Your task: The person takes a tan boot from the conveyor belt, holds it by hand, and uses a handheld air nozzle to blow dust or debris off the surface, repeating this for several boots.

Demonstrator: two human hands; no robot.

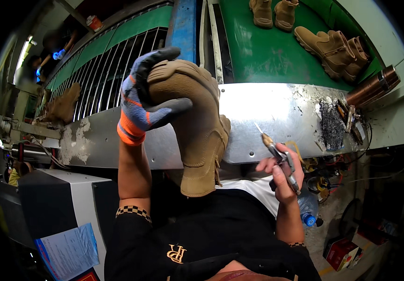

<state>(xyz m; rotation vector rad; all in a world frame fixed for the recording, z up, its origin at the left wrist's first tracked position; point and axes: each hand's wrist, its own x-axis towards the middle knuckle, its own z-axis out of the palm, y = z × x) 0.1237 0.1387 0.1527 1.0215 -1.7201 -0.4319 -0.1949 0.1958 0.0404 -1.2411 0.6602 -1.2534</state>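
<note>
I see my left hand (142, 100), in a grey and orange work glove, wrapped around the sole end of a tan suede boot (197, 126), fingers curled tight over the toe and forefoot. The boot hangs up in front of my chest, over the near edge of the shiny metal bench (277, 112). Its long axis runs almost upright, tipped a little to the right: the sole faces up and away, and the open shaft points down toward my black shirt. My bare right hand (282, 172) is just right of the boot, clear of it, fingers closed around a slim metal tool (277, 157) whose thin tip points up and left toward the leather. Farther off, more tan boots (333, 47) lie on the green conveyor belt (267, 51), and a copper-coloured cylinder (373, 86) sits at the bench's right end.
</note>
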